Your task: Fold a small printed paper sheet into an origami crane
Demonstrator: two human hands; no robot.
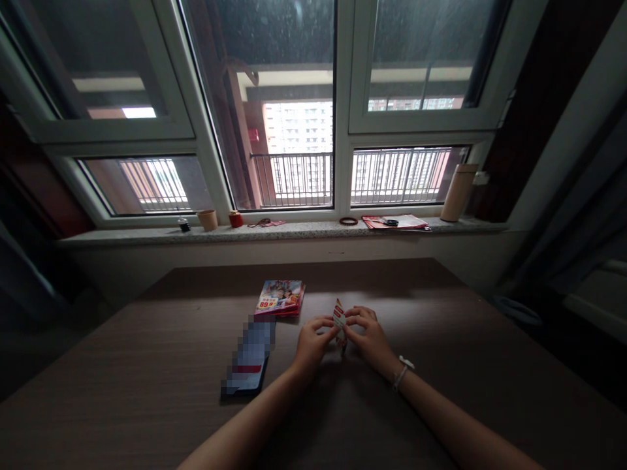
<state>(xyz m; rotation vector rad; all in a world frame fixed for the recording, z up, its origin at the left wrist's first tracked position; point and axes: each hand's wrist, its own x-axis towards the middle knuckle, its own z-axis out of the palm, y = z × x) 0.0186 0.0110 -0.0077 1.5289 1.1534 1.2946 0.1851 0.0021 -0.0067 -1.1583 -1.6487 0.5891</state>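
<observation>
Between both hands, just above the table, is a small folded piece of printed paper (339,314), whitish with red print and a pointed upper end. My left hand (313,339) pinches its left side between thumb and fingers. From the other side, my right hand (368,336) grips its right edge in the same way. Fingers cover part of the paper, so its full shape is hidden. To the left of my left hand lies a phone (249,359), its screen blurred out. Behind the phone sits a stack of colourful printed leaflets (280,297).
The brown table (147,365) reaches to a wall below the window. Along the stone sill (304,230) stand a paper cup (208,220), a red jar (236,219), a bracelet (349,221), papers (404,223) with scissors (390,222), and a tan bottle (458,194).
</observation>
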